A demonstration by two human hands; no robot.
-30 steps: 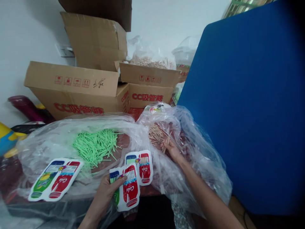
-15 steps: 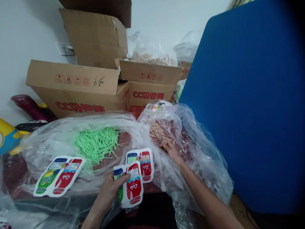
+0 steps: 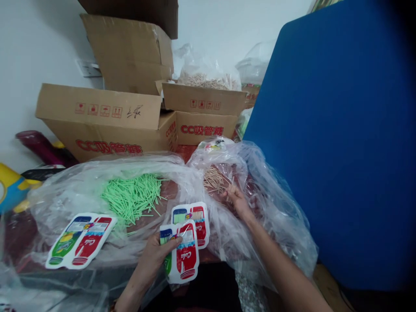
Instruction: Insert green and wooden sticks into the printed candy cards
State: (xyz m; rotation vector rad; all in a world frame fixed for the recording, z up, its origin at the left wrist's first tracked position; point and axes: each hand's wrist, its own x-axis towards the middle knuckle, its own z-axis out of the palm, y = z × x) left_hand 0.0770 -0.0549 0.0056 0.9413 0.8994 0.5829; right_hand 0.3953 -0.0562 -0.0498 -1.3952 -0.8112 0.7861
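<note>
My left hand pinches a Cola-printed pack by one side, likely light and slick; my right hand pinches tan sticks, probably brittle: grip mid-length.

Glossy plastic pouch, matt cardboard box; crinkled film

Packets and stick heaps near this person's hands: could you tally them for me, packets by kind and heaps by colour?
Printed twin-bottle packets: 3, one of them in the left hand
Green stick heap: 1
Tan stick heap: 1, beside the right hand
Total: 5
</note>
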